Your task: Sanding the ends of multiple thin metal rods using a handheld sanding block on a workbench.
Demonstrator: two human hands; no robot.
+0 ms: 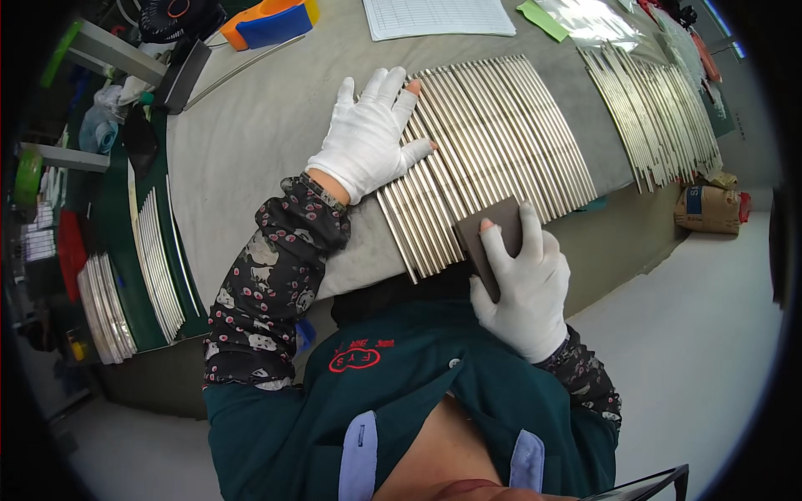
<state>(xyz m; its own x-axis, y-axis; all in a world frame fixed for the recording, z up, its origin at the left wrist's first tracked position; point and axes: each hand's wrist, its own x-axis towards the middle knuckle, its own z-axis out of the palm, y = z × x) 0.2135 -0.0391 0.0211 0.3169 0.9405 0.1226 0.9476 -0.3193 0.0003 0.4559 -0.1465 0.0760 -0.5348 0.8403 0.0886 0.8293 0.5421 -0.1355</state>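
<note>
A row of shiny metal rods (501, 125) lies side by side on the grey-covered table (242, 159) in front of me. My left hand (368, 129), in a white glove with bare tips on the thumb and a finger, rests spread at the row's left edge, touching the outer rods. In my right hand (530, 288), gloved the same way, is a dark brown rectangular block (493, 238), perhaps a sanding block. It sits over the near ends of the rods. Part of the block is hidden by my fingers and thumb.
More rods (656, 117) lie at the far right, near clear plastic film (593, 25). A printed sheet (439, 18) and a green slip (543, 20) are at the back. Orange-blue tape dispenser (271, 23) stands back left. Further rods (159, 267) lie left; a brown sack (710, 209) sits right.
</note>
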